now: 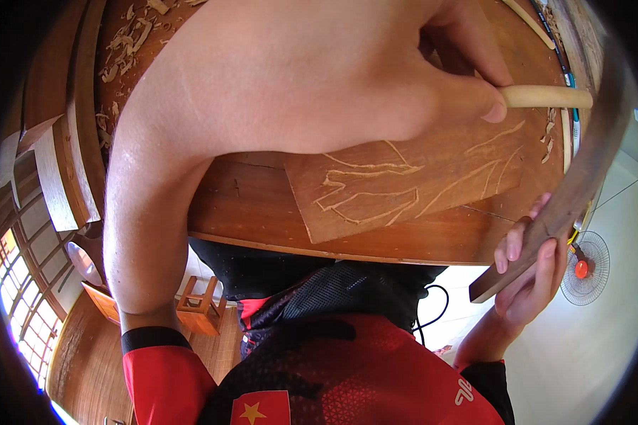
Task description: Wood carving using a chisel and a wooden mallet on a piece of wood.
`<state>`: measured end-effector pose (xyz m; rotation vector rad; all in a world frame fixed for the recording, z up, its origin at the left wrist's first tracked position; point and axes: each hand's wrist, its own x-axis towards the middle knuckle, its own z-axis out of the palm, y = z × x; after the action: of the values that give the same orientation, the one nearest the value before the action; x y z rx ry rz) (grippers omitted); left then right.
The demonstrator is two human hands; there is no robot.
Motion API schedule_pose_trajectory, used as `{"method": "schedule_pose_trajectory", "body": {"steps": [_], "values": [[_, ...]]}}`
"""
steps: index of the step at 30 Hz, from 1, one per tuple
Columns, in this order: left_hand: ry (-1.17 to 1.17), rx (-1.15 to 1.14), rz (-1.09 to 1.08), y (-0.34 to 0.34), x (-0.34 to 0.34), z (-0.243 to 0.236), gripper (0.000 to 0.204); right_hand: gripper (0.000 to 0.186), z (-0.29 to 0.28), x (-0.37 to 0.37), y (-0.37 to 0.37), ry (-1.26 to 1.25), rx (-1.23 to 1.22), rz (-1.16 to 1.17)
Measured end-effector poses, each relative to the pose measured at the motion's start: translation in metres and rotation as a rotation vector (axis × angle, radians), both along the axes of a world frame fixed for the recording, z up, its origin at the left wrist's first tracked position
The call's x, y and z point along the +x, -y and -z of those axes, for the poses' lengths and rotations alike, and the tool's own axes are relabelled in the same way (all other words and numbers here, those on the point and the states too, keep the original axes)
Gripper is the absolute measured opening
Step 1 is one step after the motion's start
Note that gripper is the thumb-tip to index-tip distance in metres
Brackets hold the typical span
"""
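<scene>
My left hand (pixel 347 85) reaches across the work and is closed on a pale, round wooden tool handle (pixel 553 97), pinched between thumb and fingers. The tool's other end is hidden by the hand. Below it lies a flat brown wooden board (pixel 361 188) with pale outlines cut into its face, partly covered by that hand. My right hand (pixel 535 280) grips a long dark wooden bar (pixel 581 177) near its lower end. The bar slants up to the right, and its upper part passes close to the end of the pale handle.
A brown wooden table (pixel 241 198) carries the board, its curved near edge at my waist. Wood shavings (pixel 131 42) lie at the far left. More pale-handled tools (pixel 532 25) lie along the right side. A wooden stool (pixel 202 304) and a fan (pixel 585 269) stand beyond the table.
</scene>
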<state>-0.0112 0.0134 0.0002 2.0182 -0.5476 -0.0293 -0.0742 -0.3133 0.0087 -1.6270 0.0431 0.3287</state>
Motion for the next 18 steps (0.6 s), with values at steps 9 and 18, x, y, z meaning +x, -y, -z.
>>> {"method": "schedule_pose_trajectory", "body": {"steps": [9,18], "values": [[0.056,0.046,-0.04,0.006,-0.004,0.008,0.017,0.063,0.0,0.006,-0.002,0.002,-0.012,-0.026],[-0.018,-0.082,-0.149,0.017,-0.015,-0.017,0.009,0.053,-0.022,0.036,-0.01,0.118,-0.208,-0.023]]}}
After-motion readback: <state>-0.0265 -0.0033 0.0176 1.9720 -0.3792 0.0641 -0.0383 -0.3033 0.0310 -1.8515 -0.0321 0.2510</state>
